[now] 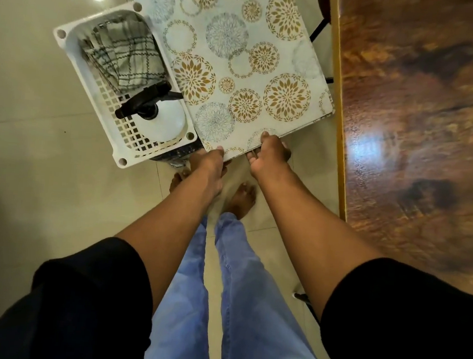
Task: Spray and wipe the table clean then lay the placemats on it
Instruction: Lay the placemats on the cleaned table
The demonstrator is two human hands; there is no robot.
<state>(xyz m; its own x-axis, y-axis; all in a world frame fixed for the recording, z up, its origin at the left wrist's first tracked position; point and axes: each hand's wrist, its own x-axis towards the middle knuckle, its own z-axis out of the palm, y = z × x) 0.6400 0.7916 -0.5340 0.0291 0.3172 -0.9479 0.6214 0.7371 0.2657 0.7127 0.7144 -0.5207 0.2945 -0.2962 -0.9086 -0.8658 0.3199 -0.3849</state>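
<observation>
Pinched the near edge of the placemats [238,66] with both hands: left hand [208,160] at the near-left corner, right hand [271,153] just beside it. Lay stretching straight away from the grip, table [421,123] waiting alongside to the right.

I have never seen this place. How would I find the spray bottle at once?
Look left of the patterned placemats for the white slotted basket. At its near end stands the spray bottle, beside a folded checked cloth. It alone has a white body and black trigger head.
</observation>
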